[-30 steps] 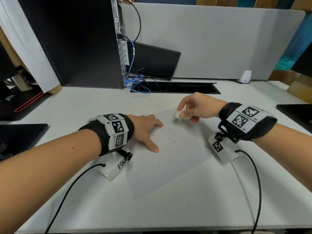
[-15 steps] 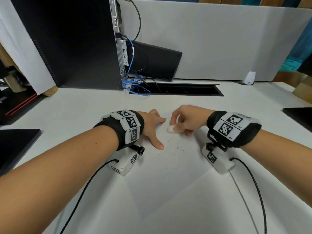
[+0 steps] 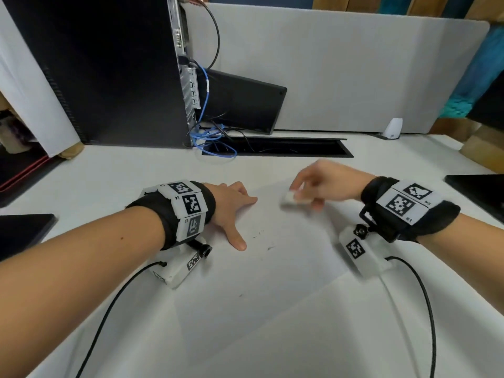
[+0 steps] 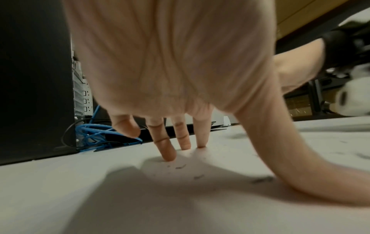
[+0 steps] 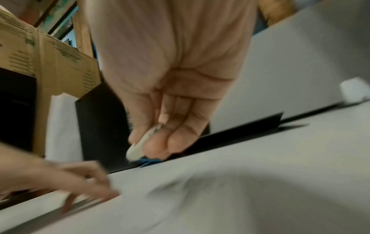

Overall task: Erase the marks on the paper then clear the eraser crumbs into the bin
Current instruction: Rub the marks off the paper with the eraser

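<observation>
A white sheet of paper lies on the white desk, with a few faint dark marks and crumbs near its middle. My left hand presses flat on the paper's left part, fingers spread and straight. Dark crumbs lie just in front of those fingertips. My right hand pinches a small white eraser over the paper's far part, blurred by motion. In the right wrist view the eraser sits between thumb and fingertips. No bin is in view.
A black computer tower with blue cables stands at the back left, beside a black cable slot in the desk. A grey divider panel closes the back. Dark pads lie at the far left and right.
My right hand with the eraser swept left toward my left hand, then back to the right and farther away. My left hand stayed pressed on the paper.
</observation>
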